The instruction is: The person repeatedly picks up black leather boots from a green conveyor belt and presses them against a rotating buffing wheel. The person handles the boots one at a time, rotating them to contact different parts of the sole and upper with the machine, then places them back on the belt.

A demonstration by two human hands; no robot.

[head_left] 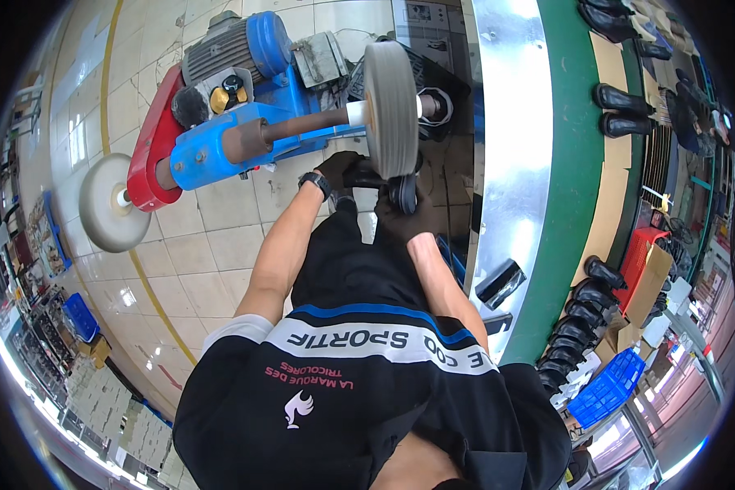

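Observation:
Both of my hands wear dark gloves and are at the underside of a large grey buffing wheel (390,110). My right hand (408,222) is closed around a glossy black shoe (403,194), right against the wheel's lower edge. Beside it, my left hand (335,169), with a dark watch on the wrist, is closed on a black part that looks like the same shoe. The wheel and gloves hide some of the shoe, and the fingers blend into its dark surface. The wheel sits on the shaft of a blue machine (212,151).
A motor (237,49), red belt guard (155,139) and second white wheel (114,202) belong to the machine. At right, a metal ledge (510,163) carries a black cylindrical object (501,284). Beyond it, a green bench (576,122) holds several black shoes (625,100). A blue crate (606,388) stands lower right.

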